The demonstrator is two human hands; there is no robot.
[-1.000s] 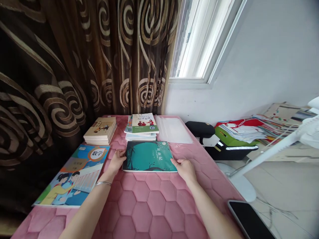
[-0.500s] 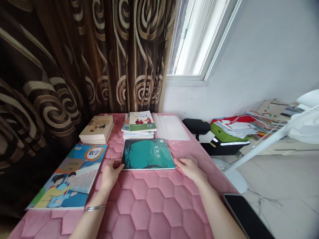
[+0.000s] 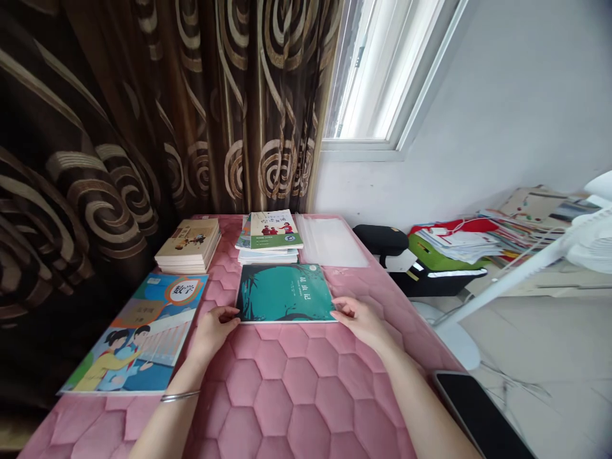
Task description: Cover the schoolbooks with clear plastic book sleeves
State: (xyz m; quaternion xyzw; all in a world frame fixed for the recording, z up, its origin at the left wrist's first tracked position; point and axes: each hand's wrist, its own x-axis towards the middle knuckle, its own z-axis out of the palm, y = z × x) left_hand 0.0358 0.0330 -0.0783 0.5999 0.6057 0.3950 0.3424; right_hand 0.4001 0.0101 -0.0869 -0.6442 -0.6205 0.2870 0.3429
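A teal book point(image 3: 287, 293) with dark plant shapes and white characters on its cover lies flat on the pink padded surface point(image 3: 296, 382). Its left edge is pinched between the thumb and fingers of my left hand point(image 3: 217, 328), which has a silver bangle at the wrist. At the opposite edge, my right hand point(image 3: 359, 323) grips the near right corner, thumb on the cover side. To the left of my left hand lies a blue textbook point(image 3: 143, 331) with two drawn figures. Right behind the teal book is a stack of books point(image 3: 275, 233), a cream and green one on top.
A pile of tan books point(image 3: 189, 245) stands at the back left, before a brown patterned curtain point(image 3: 215, 95). Clear plastic sheets point(image 3: 332, 242) lie at the back right. A dark phone point(image 3: 482, 414) rests near the right edge, with a white fan point(image 3: 516, 274) beyond.
My right hand's thumb and fingers have come further onto the book's right corner. The view has shifted slightly; the book lies in about the same place.
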